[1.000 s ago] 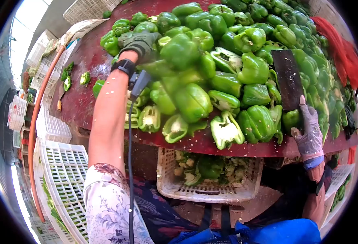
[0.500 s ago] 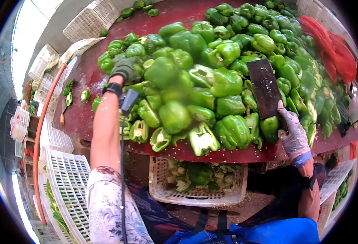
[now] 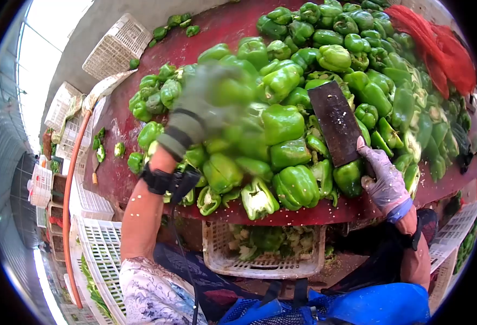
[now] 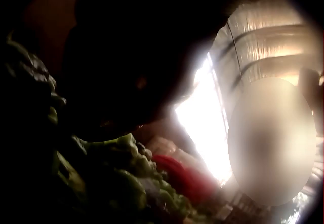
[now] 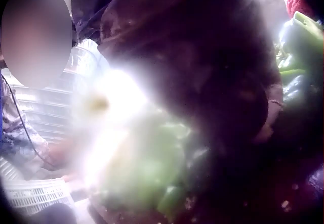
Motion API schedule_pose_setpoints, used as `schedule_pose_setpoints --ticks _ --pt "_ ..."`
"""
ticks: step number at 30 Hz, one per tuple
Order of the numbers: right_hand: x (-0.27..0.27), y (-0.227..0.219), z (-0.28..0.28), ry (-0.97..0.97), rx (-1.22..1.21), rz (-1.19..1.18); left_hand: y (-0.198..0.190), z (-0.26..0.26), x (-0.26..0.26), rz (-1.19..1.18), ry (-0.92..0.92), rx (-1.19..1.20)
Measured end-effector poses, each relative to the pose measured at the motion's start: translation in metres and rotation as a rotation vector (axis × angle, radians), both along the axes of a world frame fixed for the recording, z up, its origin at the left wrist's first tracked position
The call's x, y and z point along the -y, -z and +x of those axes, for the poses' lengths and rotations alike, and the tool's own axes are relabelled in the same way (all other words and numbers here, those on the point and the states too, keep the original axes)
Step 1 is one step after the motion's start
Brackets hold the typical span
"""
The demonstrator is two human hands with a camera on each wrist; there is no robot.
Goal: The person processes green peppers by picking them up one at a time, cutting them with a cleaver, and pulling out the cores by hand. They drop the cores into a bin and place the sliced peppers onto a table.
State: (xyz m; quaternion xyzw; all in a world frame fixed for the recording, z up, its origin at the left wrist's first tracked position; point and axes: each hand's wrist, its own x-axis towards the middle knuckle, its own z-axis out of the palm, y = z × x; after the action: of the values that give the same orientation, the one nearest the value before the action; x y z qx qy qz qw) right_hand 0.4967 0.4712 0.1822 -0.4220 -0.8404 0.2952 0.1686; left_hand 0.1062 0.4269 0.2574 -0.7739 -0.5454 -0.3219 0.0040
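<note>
My right hand (image 3: 387, 181), in a thin pale glove, grips a wide dark cleaver (image 3: 335, 123); its handle is hidden in the hand. The blade slants up and left over the pile of green bell peppers (image 3: 295, 187), with a whole pepper (image 3: 348, 177) beside my thumb. Blurred over the left part of the pile is my left hand (image 3: 208, 100), in a grey-green glove. I cannot tell whether it holds one of the peppers there. A cut pepper half (image 3: 259, 199) lies at the table's front edge, pale inside showing. Both wrist views show mostly dark, backlit shapes.
Below the red table (image 3: 114, 179) a white crate (image 3: 263, 265) holds pepper scraps. More white crates (image 3: 102, 265) stand at left, near an orange hose (image 3: 71, 216). A red net (image 3: 433, 49) lies at the back right. A small knife (image 3: 95, 176) rests at the table's left.
My left hand has come away from the peppers at the far left and moved right over the pile. The right hand keeps its grip on the cleaver. The head view has shifted.
</note>
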Motion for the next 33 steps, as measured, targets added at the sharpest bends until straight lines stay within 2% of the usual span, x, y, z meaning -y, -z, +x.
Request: schedule_pose_setpoints --ticks 1,3,4,6,8,9,11,12,14,16,19,21,22,24,25,26,27,28,29,33 --pt "0.0 -0.001 0.001 0.0 0.006 -0.011 0.002 0.018 0.0 -0.068 -0.039 -0.181" --pt "-0.001 -0.003 0.002 -0.003 0.021 -0.031 -0.006 0.026 -0.008 -0.3 -0.107 -0.328" --pt "-0.003 -0.003 0.003 -0.012 0.008 -0.075 -0.016 0.018 -0.021 -0.468 -0.133 -0.292" --pt "-0.002 -0.001 0.003 -0.013 0.009 -0.054 -0.022 -0.01 -0.057 -0.587 -0.206 -0.207" --pt "-0.003 0.0 0.004 -0.027 -0.002 -0.019 0.008 -0.052 -0.1 -0.484 -0.303 -0.103" --pt "-0.003 0.002 0.004 -0.038 -0.015 -0.002 0.023 -0.06 -0.115 -0.498 -0.284 -0.249" --pt "-0.005 0.001 0.006 -0.049 -0.025 -0.002 0.034 -0.045 -0.134 -0.516 -0.231 -0.538" --pt "-0.005 -0.001 0.006 -0.053 -0.022 -0.024 0.031 -0.044 -0.143 -0.7 -0.228 -0.537" --pt "-0.004 0.001 0.005 -0.057 -0.053 -0.003 0.016 -0.028 -0.139 -0.796 -0.175 -0.394" --pt "-0.003 0.003 0.004 -0.054 -0.055 -0.027 0.035 -0.041 -0.151 -0.779 -0.226 -0.379" --pt "-0.008 0.004 0.006 -0.042 -0.01 -0.041 0.044 -0.041 -0.146 -0.629 -0.294 -0.443" --pt "-0.006 0.006 0.007 -0.038 -0.018 0.002 0.047 -0.063 -0.145 -0.548 -0.269 -0.379" --pt "-0.007 0.013 0.01 -0.067 -0.058 0.056 0.058 -0.101 -0.16 -0.8 -0.303 0.417" --pt "-0.009 0.014 0.012 -0.085 -0.065 0.074 0.057 -0.123 -0.178 -0.753 -0.136 0.874" --pt "-0.01 0.015 0.01 -0.105 -0.074 0.086 0.039 -0.115 -0.175 -0.509 0.029 0.511" --pt "-0.01 0.018 0.01 -0.101 -0.078 0.118 0.012 -0.073 -0.163 -0.391 0.02 0.338" --pt "-0.009 0.014 0.008 -0.089 -0.063 0.098 -0.006 -0.056 -0.162 -0.53 0.187 0.535" --pt "-0.009 0.013 0.008 -0.096 -0.06 0.108 -0.029 -0.028 -0.154 -0.633 0.018 0.546" --pt "-0.009 0.012 0.009 -0.098 -0.056 0.12 -0.041 -0.016 -0.157 -0.625 -0.014 0.533" --pt "-0.007 0.004 0.008 -0.083 -0.062 0.0 -0.047 -0.061 -0.18 -0.417 -0.154 0.29"
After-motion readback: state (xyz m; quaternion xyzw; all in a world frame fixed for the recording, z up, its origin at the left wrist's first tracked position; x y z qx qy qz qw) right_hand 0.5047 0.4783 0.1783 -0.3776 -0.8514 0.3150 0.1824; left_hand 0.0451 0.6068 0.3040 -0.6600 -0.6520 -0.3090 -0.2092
